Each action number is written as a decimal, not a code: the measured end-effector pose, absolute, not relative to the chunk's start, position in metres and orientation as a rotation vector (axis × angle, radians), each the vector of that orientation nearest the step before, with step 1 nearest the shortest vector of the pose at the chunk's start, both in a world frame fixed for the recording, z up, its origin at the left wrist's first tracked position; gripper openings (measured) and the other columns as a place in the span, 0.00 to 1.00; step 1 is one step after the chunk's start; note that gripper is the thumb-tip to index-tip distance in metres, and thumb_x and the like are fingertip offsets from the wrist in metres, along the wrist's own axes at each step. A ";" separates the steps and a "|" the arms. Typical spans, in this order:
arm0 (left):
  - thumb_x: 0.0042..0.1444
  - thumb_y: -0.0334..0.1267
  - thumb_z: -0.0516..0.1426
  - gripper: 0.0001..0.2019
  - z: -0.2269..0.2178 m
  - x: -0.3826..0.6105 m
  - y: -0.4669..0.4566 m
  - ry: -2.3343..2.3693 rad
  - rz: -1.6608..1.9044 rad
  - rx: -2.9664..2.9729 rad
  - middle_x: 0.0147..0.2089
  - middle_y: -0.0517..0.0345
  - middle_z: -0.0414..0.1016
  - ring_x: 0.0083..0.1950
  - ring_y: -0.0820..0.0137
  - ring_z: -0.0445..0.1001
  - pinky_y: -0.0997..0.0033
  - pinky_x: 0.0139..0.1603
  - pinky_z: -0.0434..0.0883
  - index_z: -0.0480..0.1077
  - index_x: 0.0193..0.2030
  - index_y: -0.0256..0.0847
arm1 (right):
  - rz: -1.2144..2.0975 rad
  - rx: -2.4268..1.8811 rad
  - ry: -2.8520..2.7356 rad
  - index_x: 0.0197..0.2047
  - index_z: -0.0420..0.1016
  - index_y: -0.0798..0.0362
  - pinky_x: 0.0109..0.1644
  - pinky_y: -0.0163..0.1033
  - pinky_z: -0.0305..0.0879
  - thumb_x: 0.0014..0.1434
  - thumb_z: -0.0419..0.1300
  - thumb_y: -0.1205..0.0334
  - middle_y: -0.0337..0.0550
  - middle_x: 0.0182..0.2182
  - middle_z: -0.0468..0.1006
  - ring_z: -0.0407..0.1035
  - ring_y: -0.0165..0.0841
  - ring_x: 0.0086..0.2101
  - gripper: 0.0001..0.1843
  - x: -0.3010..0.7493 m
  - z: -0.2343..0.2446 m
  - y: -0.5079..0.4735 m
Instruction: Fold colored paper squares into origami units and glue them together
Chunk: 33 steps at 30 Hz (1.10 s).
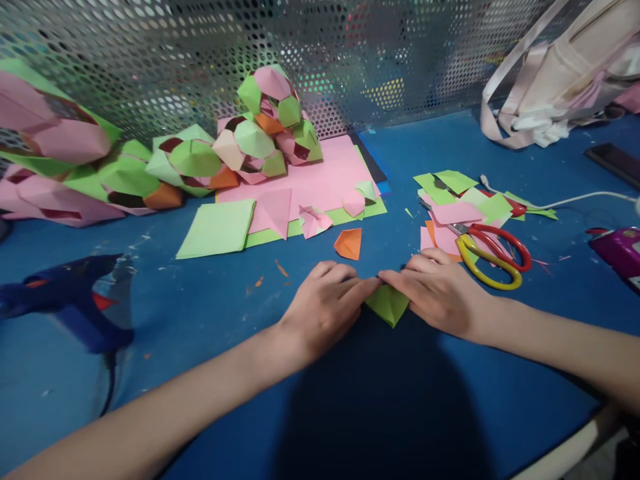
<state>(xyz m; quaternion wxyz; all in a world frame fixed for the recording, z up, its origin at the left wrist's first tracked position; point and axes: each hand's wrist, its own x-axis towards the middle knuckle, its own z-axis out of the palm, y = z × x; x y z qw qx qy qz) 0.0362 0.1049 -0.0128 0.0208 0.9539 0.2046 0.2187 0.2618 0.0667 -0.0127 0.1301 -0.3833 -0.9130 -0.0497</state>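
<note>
A small green folded paper (389,305) lies on the blue table, its lower corner pointing toward me. My left hand (327,303) presses on its left side with the fingers curled together. From the right, my right hand (437,293) pins the paper's other side, and the two index fingertips nearly meet along the top edge. Part of the paper is hidden under the fingers. Just beyond my left hand sits an orange folded paper piece (349,244). Scissors (493,257) with red and yellow handles lie close to my right hand.
Folded pink and green paper balls (260,143) stand along a perforated metal panel (165,60). A light green paper stack (217,229) rests before pink sheets (330,167). A blue glue gun (75,300) is at left. Paper scraps (460,200), a white cable (585,198) and a bag (555,73) are at right.
</note>
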 end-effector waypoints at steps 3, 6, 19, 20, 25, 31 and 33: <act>0.59 0.26 0.50 0.12 -0.008 0.036 0.104 0.578 0.649 3.087 0.34 0.53 0.76 0.38 0.66 0.71 0.64 0.41 0.64 0.66 0.50 0.33 | -0.274 -1.134 -2.690 0.55 0.66 0.59 0.43 0.42 0.54 0.62 0.48 0.72 0.43 0.28 0.74 0.62 0.35 0.32 0.18 0.263 -0.010 0.063; 0.59 0.26 0.52 0.12 -0.006 0.036 0.102 0.605 0.616 3.100 0.32 0.55 0.76 0.36 0.67 0.70 0.64 0.41 0.63 0.66 0.49 0.32 | -0.356 -1.133 -2.692 0.53 0.68 0.60 0.42 0.43 0.53 0.62 0.48 0.73 0.41 0.25 0.72 0.61 0.35 0.31 0.17 0.264 -0.008 0.059; 0.59 0.27 0.53 0.12 0.000 0.031 0.101 0.649 0.544 3.140 0.28 0.57 0.72 0.31 0.69 0.66 0.63 0.40 0.63 0.67 0.49 0.31 | -0.471 -1.200 -2.719 0.46 0.72 0.60 0.42 0.44 0.56 0.61 0.50 0.71 0.44 0.25 0.72 0.62 0.34 0.30 0.13 0.274 -0.002 0.055; 0.59 0.27 0.53 0.12 0.000 0.031 0.101 0.654 0.552 3.144 0.28 0.57 0.72 0.31 0.69 0.66 0.63 0.40 0.63 0.67 0.49 0.31 | -0.462 -1.209 -2.719 0.45 0.73 0.60 0.42 0.44 0.56 0.61 0.50 0.71 0.45 0.25 0.72 0.63 0.35 0.30 0.13 0.274 -0.002 0.055; 0.57 0.29 0.54 0.12 -0.004 0.033 0.102 0.718 0.573 3.070 0.29 0.55 0.72 0.31 0.66 0.67 0.61 0.38 0.64 0.68 0.48 0.33 | -0.278 -1.245 -2.658 0.45 0.73 0.58 0.41 0.45 0.55 0.62 0.51 0.66 0.43 0.24 0.72 0.64 0.35 0.29 0.12 0.275 0.000 0.057; 0.56 0.36 0.57 0.13 -0.012 0.035 0.100 0.859 0.696 2.702 0.38 0.51 0.75 0.39 0.63 0.71 0.61 0.40 0.66 0.67 0.47 0.36 | 0.094 -1.310 -2.384 0.44 0.72 0.54 0.40 0.43 0.58 0.61 0.53 0.67 0.41 0.28 0.74 0.66 0.34 0.32 0.09 0.270 -0.005 0.062; 0.55 0.34 0.58 0.14 -0.013 0.036 0.098 0.905 0.760 2.555 0.41 0.51 0.75 0.42 0.64 0.72 0.62 0.42 0.67 0.66 0.48 0.37 | 0.291 -1.306 -2.251 0.45 0.70 0.54 0.40 0.41 0.60 0.61 0.53 0.66 0.41 0.30 0.74 0.67 0.33 0.33 0.10 0.266 -0.006 0.062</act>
